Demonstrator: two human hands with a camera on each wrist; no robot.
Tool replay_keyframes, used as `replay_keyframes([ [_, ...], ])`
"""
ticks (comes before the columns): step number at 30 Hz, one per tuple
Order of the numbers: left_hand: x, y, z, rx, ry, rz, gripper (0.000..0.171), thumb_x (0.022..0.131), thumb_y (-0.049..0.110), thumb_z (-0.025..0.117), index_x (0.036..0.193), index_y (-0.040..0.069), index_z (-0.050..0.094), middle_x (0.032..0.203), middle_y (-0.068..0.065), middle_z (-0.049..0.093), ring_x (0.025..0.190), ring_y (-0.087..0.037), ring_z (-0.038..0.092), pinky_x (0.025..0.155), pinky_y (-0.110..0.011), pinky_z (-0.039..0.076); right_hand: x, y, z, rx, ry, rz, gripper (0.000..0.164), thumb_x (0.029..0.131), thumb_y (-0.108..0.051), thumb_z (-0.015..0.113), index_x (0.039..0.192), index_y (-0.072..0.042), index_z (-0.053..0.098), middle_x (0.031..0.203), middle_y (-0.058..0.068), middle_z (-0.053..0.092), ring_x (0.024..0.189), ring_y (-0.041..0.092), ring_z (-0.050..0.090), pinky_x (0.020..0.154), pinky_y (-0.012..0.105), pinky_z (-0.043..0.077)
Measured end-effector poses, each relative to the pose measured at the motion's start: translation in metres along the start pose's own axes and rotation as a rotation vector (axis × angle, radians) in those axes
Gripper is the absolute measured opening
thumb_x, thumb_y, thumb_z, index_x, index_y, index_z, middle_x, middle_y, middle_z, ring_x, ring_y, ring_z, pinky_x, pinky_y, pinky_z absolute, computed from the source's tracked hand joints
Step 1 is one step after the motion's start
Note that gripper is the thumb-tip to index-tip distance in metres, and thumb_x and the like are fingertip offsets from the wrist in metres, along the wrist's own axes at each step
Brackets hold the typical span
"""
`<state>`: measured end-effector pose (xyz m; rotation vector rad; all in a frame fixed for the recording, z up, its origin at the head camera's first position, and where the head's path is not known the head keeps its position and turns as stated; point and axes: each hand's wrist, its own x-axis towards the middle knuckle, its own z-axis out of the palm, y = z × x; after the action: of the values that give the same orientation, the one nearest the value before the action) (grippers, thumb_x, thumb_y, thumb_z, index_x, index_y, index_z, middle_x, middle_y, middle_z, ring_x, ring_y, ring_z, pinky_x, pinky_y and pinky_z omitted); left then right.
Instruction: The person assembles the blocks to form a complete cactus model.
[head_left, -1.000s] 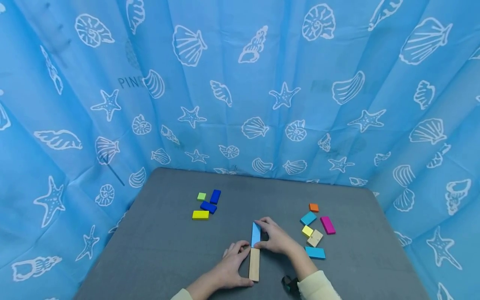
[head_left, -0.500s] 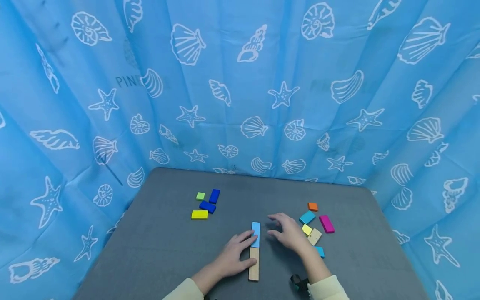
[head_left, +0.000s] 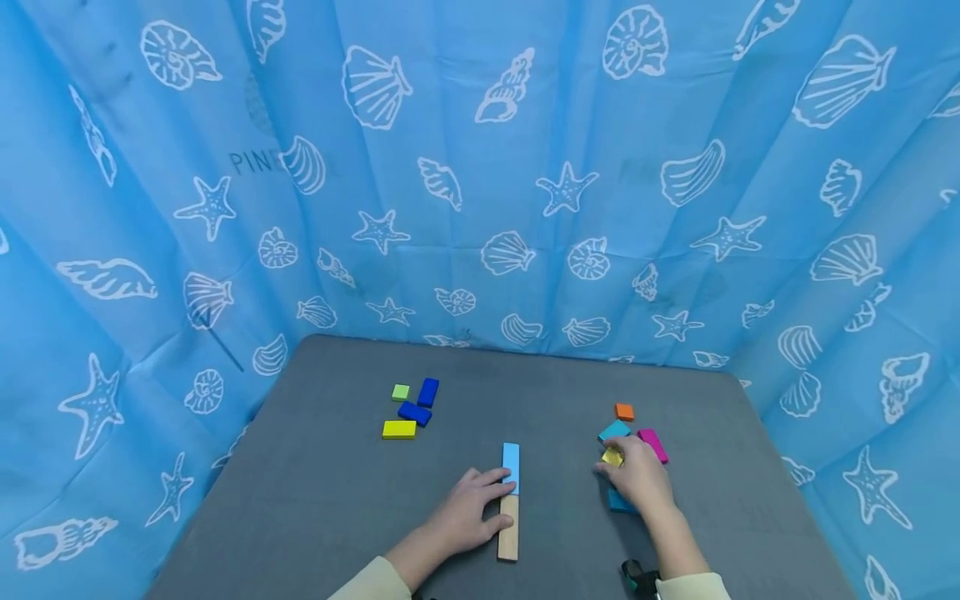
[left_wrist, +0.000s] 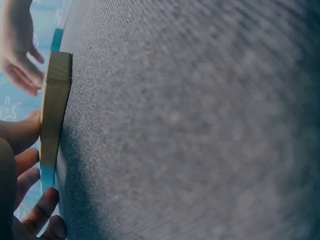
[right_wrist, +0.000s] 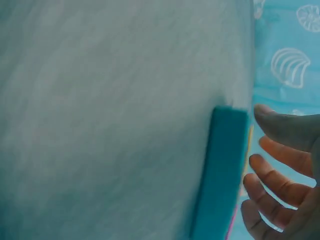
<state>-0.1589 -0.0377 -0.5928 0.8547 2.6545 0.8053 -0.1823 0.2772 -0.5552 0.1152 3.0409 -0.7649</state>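
My left hand point(head_left: 467, 510) rests over two long blocks laid end to end on the grey table. Its fingertips lie on the light blue block point(head_left: 512, 460), and its thumb is on the plain wooden block point(head_left: 507, 543). To the right, my right hand point(head_left: 640, 477) is over the loose blocks, thumb and index finger on either side of a small yellow block point(head_left: 612, 457). In the right wrist view its fingers point(right_wrist: 277, 177) are apart and gently bent beside a teal block point(right_wrist: 222, 172). The hand hides the small wooden block there.
Near the right hand lie a second teal block point(head_left: 615, 430), a magenta block point(head_left: 653, 445) and an orange block point(head_left: 624, 412). At the left are a green block point(head_left: 401, 392), two dark blue blocks point(head_left: 415, 413) and a yellow oblong block point(head_left: 399, 429). A shell-patterned curtain point(head_left: 480, 200) hangs behind.
My right hand has let go of the light blue block and moved right to the small yellow block. My left hand has shifted from the blocks' side onto their tops.
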Motion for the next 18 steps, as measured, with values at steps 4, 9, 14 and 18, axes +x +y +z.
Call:
replay_keyframes([
  [4,-0.0001,0.0009,0.0003,-0.009,-0.006,-0.02,0.053,0.098,0.048,0.062,0.147,0.031,0.054,0.157,0.013,0.043,0.118,-0.014,0.049,0.097,-0.04,0.048,0.0005,0.007,-0.0018,-0.015,-0.009,0.016,0.044,0.084,-0.018,0.083,0.121,0.0,0.069,0.117,0.02,0.065,0.101,0.032,0.058,0.082,0.054,0.052],
  [9,-0.0002,-0.0014,0.0024,-0.013,-0.012,-0.036,0.053,0.097,0.048,0.063,0.147,0.033,0.053,0.157,0.014,0.042,0.118,-0.013,0.048,0.096,-0.04,0.047,0.0038,0.0086,0.0007,-0.025,0.025,0.019,0.04,0.083,-0.019,0.084,0.117,-0.002,0.071,0.113,0.018,0.067,0.1,0.033,0.058,0.082,0.053,0.047],
  [14,0.0011,-0.0029,0.0042,0.003,-0.015,-0.028,0.055,0.097,0.05,0.062,0.148,0.034,0.051,0.158,0.015,0.041,0.115,-0.012,0.048,0.094,-0.037,0.047,0.0084,0.0098,0.0035,-0.032,0.034,0.03,0.036,0.083,-0.02,0.084,0.112,-0.003,0.072,0.106,0.015,0.069,0.094,0.031,0.06,0.077,0.048,0.043],
  [18,0.0015,-0.0038,0.0058,0.005,-0.012,-0.026,0.055,0.097,0.052,0.062,0.148,0.035,0.051,0.158,0.016,0.04,0.115,-0.012,0.048,0.094,-0.037,0.047,0.0099,0.009,0.0031,-0.029,0.013,0.026,0.037,0.085,-0.016,0.082,0.116,0.0,0.069,0.109,0.016,0.07,0.096,0.031,0.063,0.082,0.05,0.049],
])
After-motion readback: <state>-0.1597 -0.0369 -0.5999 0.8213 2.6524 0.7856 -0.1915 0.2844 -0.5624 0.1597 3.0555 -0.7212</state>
